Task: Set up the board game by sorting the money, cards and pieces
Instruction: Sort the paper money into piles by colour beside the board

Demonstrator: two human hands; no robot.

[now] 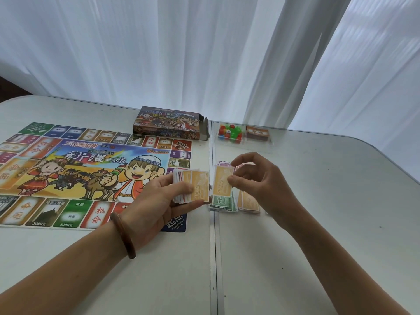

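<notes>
Over by the left edge of the worktop (pixel 295 246), the game board (pixel 91 173) is lying flat, with the box (pixel 168 122) sitting behind it near the far edge. Left hand (pixel 156 201) is gripping a stack of money (pixel 197 187) over the board's near right corner. Right hand (pixel 261 180) is pinching a single 100 note (pixel 223 178) just above the green pile (pixel 219 201) and orange pile (pixel 247 202). Pieces (pixel 229 133) and the card deck (pixel 256 133) are sitting toward the far edge.
</notes>
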